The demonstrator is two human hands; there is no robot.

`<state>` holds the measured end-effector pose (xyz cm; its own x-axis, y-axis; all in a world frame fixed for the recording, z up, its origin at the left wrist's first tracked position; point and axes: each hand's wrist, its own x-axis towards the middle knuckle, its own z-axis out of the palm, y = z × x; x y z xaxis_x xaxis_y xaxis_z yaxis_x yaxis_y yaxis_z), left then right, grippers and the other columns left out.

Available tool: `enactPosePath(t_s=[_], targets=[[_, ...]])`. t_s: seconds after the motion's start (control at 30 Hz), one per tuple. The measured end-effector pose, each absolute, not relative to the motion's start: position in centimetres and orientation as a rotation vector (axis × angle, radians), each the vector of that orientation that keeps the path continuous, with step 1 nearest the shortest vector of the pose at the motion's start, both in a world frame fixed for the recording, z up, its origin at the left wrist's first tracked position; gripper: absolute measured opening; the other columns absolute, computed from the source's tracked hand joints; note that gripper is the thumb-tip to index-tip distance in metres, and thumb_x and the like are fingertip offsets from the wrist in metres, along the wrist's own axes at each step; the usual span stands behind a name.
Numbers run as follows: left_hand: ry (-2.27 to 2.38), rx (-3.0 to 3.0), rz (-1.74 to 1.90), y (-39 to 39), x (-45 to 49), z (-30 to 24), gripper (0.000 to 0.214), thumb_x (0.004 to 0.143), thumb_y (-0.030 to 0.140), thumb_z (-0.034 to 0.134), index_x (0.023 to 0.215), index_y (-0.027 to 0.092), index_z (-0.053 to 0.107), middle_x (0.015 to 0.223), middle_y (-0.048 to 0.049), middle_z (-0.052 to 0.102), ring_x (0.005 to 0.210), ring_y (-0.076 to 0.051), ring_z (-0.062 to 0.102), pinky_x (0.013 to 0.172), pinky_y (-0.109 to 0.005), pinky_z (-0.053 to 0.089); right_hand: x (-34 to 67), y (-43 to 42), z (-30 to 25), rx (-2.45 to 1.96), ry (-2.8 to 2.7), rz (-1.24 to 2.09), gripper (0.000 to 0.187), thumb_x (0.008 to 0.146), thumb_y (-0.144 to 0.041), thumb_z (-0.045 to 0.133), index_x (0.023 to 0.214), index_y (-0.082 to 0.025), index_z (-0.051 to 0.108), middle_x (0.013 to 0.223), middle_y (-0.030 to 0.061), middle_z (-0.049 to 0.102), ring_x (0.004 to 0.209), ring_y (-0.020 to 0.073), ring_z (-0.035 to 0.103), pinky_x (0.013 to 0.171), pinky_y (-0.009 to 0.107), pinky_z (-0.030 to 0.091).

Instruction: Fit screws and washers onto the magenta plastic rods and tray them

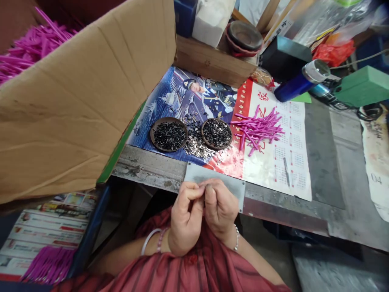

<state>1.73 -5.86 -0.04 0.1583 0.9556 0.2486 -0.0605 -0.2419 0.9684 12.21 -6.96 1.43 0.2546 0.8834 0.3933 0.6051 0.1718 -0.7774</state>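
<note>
My left hand [187,215] and my right hand [220,207] meet fingertip to fingertip over the front edge of the bench. Both are closed in a pinch; whatever sits between the fingers is too small or hidden to make out. Just beneath them lies a grey metal plate [194,172]. Beyond it stand a round dish of small black pins [169,136] and a round dish of small dark and shiny metal pieces [216,133]. Loose washer-like rings [197,146] are scattered between the dishes. To their right is a pile of thin magenta plastic sticks [261,127].
A large cardboard box [91,89] with more magenta pieces rises on the left. At lower left, magenta sticks [50,263] lie on newspaper. A blue flask [300,81], a green box [363,87] and a wooden ledge [209,61] border the back. A slim metal tool [286,172] rests on the calendar sheet.
</note>
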Motion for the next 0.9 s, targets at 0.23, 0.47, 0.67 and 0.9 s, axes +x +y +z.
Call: enactPosePath(t_s=[0.23, 0.47, 0.67, 0.9], targets=[[0.914, 1.403, 1.239, -6.3, 1.9, 0.2, 0.023, 0.095, 0.003, 0.052, 0.107, 0.021, 0.062, 0.1, -0.0025, 0.061, 0.093, -0.012, 0.065, 0.086, -0.019, 0.054, 13.3, -6.5, 0.4, -1.478, -1.495, 0.103, 0.028, 0.105, -0.028, 0.049, 0.078, -0.022, 0.055, 0.072, 0.0032, 0.059, 0.069, 0.0178, 0.057, 0.062, 0.031, 0.047], [0.902, 1.368, 1.215, -6.3, 1.8, 0.3, 0.023, 0.097, 0.008, 0.055, 0.111, 0.023, 0.065, 0.1, -0.0021, 0.063, 0.093, -0.012, 0.066, 0.085, -0.02, 0.055, 13.4, -6.8, 0.6, -1.334, -1.272, 0.801, 0.05, 0.105, -0.052, 0.042, 0.065, -0.023, 0.043, 0.061, -0.0011, 0.048, 0.054, 0.0138, 0.046, 0.051, 0.028, 0.036], [0.911, 1.288, 1.151, -6.5, 1.7, 0.5, 0.019, 0.099, 0.014, 0.057, 0.11, 0.024, 0.068, 0.099, -0.0029, 0.065, 0.089, -0.014, 0.068, 0.08, -0.022, 0.056, 14.3, -6.6, 0.7, -1.408, -1.228, 1.057, 0.064, 0.106, -0.061, 0.023, 0.056, -0.023, 0.034, 0.051, -0.0045, 0.032, 0.045, 0.0117, 0.031, 0.046, 0.028, 0.026], [0.922, 1.295, 1.153, -6.5, 1.4, 0.2, 0.016, 0.098, 0.014, 0.059, 0.108, 0.022, 0.07, 0.097, -0.0034, 0.065, 0.089, -0.014, 0.068, 0.08, -0.022, 0.056, 14.2, -7.3, 1.0, -1.406, -1.297, 0.827, 0.058, 0.101, -0.067, 0.04, 0.064, -0.022, 0.041, 0.063, -0.0018, 0.042, 0.056, 0.0138, 0.04, 0.053, 0.03, 0.029]])
